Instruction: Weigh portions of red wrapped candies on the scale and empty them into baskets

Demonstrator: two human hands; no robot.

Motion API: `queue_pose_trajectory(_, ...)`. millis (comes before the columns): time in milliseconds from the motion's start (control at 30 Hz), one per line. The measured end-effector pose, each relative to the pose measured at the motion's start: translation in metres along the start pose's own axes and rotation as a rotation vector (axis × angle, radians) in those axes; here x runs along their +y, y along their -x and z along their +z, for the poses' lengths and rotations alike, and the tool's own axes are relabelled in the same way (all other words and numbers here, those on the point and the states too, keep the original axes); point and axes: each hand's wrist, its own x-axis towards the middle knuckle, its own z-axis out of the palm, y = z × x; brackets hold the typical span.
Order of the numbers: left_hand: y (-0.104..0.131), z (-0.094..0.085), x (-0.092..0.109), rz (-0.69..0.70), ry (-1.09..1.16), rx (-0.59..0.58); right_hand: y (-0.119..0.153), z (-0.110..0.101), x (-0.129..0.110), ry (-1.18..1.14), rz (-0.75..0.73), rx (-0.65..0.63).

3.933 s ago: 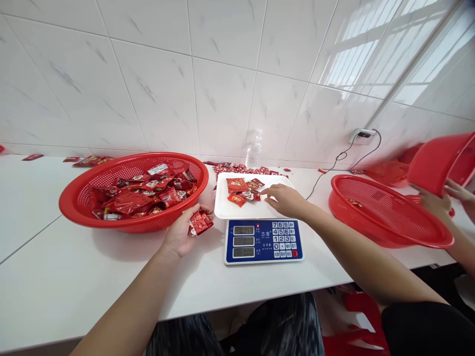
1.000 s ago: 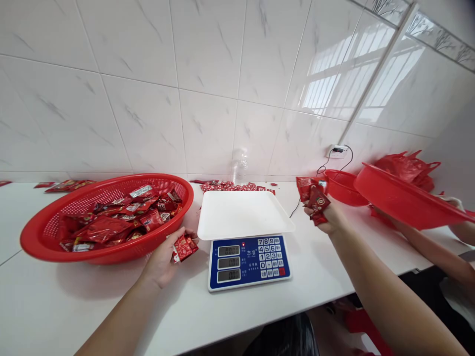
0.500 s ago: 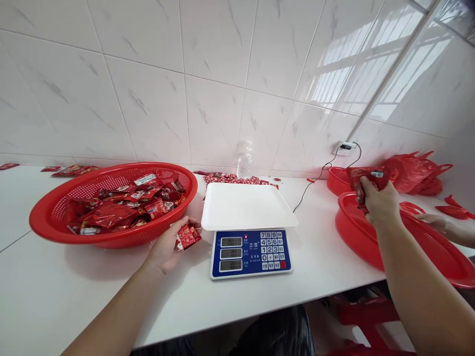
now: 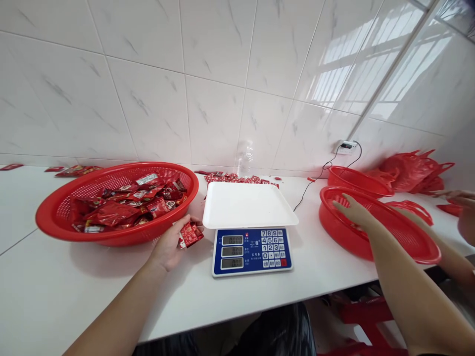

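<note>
Seems begun but far from finished, with many packets (image 4: pixel 115 212) left in the ten-o'clock basket (image 4: pixel 46 217), red sachets (image 4: pixel 192 233) clamped in left hand (image 4: pixel 168 247), and right hand (image 4: pixel 354 212) spread apart over two-o'clock colander (image 4: pixel 332 230).

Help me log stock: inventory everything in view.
Table: one, white, foreground.
Wall: one, pale, behind.
Left basket, right basket: one each, red.
Packets: many, mostly red, left basket, table.
Scale: one, blue-white, centre.
Bottle: one, clear, behind scale.
Socket: one, white, wall.
Cabling: some, black, wall.
Tub: one, red, right.
Bags: several, red, far right.
Stool: count unclear, red, below.
Co-worker's arms: two, far right.
Left hand: one, holding packets.
Right hand: one, over right basket.
Trouser legs: two, dark, below.
</note>
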Motion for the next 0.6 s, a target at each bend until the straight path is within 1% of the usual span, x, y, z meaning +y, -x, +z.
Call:
queue_pose_trajectory(67, 0.002, 0.001, 0.0, 0.042, -0.03, -0.03, 0.006, 0.012, -0.012, 0.02, -0.025, -0.093)
queue_pose_trajectory(100, 0.004, 0.003, 0.0, 0.085, -0.069, -0.043, 0.01, 0.018, -0.021, 0.032, -0.056, -0.136)
queue_pose_trajectory(167, 0.011, 0.005, 0.0, 0.232, -0.202, -0.067, 0.027, 0.033, -0.043, 0.023, -0.168, -0.176)
queue_pose_trajectory(200, 0.016, 0.007, 0.0, 0.333, -0.287, -0.067, 0.038, 0.04, -0.055, 0.013, -0.265, -0.178)
queue_pose_trajectory(300, 0.03, 0.012, 0.001, 0.65, -0.525, 0.005, 0.081, 0.062, -0.088, -0.075, -0.503, -0.067)
queue_pose_trajectory(367, 0.039, 0.016, 0.004, 0.793, -0.636, 0.049, 0.109, 0.073, -0.1, -0.16, -0.607, 0.059)
queue_pose_trajectory(400, 0.043, 0.019, 0.006, 0.838, -0.683, 0.045, 0.12, 0.079, -0.102, -0.208, -0.63, 0.124)
queue_pose_trajectory(433, 0.045, 0.022, 0.009, 0.865, -0.732, 0.022, 0.129, 0.083, -0.101, -0.258, -0.63, 0.189)
queue_pose_trajectory(500, 0.049, 0.032, 0.017, 0.878, -0.835, -0.049, 0.139, 0.091, -0.095, -0.344, -0.582, 0.285)
queue_pose_trajectory(533, 0.05, 0.038, 0.022, 0.867, -0.891, -0.087, 0.141, 0.094, -0.091, -0.375, -0.546, 0.313)
queue_pose_trajectory(600, 0.048, 0.054, 0.032, 0.833, -1.003, -0.155, 0.141, 0.099, -0.081, -0.416, -0.482, 0.33)
